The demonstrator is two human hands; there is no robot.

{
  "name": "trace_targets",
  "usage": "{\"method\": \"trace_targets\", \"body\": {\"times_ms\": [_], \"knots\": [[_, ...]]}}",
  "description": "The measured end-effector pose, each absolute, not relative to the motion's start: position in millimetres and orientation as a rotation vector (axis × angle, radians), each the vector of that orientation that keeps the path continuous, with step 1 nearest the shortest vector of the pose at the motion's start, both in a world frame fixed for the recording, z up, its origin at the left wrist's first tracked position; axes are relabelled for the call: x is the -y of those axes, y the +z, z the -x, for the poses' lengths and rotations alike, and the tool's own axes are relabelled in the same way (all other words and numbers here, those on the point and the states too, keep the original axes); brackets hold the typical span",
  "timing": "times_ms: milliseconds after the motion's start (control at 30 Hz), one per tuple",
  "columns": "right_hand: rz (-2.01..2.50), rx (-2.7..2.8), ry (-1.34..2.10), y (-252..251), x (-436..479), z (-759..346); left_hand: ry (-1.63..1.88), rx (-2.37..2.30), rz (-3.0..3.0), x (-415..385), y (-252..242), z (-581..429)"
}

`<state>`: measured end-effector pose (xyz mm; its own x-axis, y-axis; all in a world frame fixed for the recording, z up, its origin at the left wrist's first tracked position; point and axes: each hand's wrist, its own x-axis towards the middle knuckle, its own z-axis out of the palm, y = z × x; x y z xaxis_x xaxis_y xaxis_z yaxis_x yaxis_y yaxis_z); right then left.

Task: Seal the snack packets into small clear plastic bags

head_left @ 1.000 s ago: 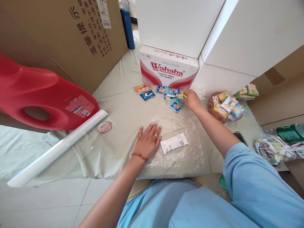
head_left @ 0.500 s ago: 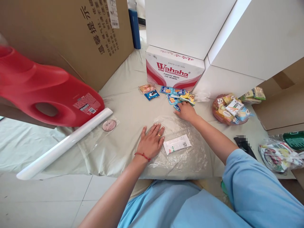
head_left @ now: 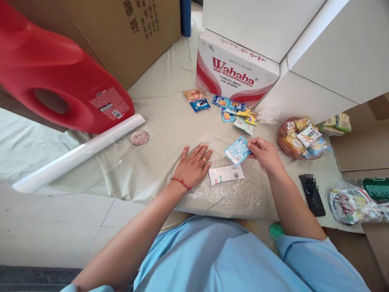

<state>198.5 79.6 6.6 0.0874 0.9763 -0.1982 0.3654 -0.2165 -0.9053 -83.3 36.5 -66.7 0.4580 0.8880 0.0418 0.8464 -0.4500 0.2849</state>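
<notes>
My left hand [head_left: 192, 167] lies flat with its fingers spread, on the cloth and the edge of a clear plastic bag [head_left: 202, 194]. Pinched between the thumb and fingers of my right hand [head_left: 265, 153] is a light-blue snack packet [head_left: 238, 150], held above the bag. A white snack packet [head_left: 226, 174] rests on the bag, just right of my left hand. Farther back, several small snack packets [head_left: 232, 106] lie in a loose pile, with a pale green packet [head_left: 244, 125] nearest me.
A Wahaha carton [head_left: 237, 77] stands behind the pile. To the right are a bowl of snacks [head_left: 281, 140], a black phone [head_left: 313, 196] and a bagged item [head_left: 349, 202]. On the left, a white film roll [head_left: 82, 152] lies beside a large red jug [head_left: 106, 93] and a round pink disc [head_left: 139, 138].
My right hand has left the pile with the light-blue packet and come nearer, over the bag. The pale green packet now shows. My left hand stays flat; the view has tilted down.
</notes>
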Motion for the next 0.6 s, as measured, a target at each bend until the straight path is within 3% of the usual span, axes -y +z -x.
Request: {"method": "trace_targets", "body": {"times_ms": [100,167,300,367,500,600], "knots": [[1.667,1.236,1.289,-6.0,-33.7,-185.9,0.264,-1.506,-2.483,-36.5,-67.0,84.1],[1.73,1.332,1.213,-14.1,-10.8,-175.8,0.257,-1.513,-2.491,-36.2,-66.7,84.3],[1.877,1.784,0.591,-16.2,7.4,-176.5,0.256,-1.517,-2.495,-36.3,-66.0,83.9],[1.775,2.001,0.448,-10.0,3.6,-185.4,0.254,-1.505,-2.496,-36.3,-65.7,83.6],[1.325,2.487,0.692,0.2,-17.9,-191.0,0.262,-1.511,-2.508,-35.6,-65.0,83.4],[1.244,2.665,0.745,-1.6,-31.0,-178.6,0.268,-1.531,-2.498,-35.0,-64.0,82.9]]}}
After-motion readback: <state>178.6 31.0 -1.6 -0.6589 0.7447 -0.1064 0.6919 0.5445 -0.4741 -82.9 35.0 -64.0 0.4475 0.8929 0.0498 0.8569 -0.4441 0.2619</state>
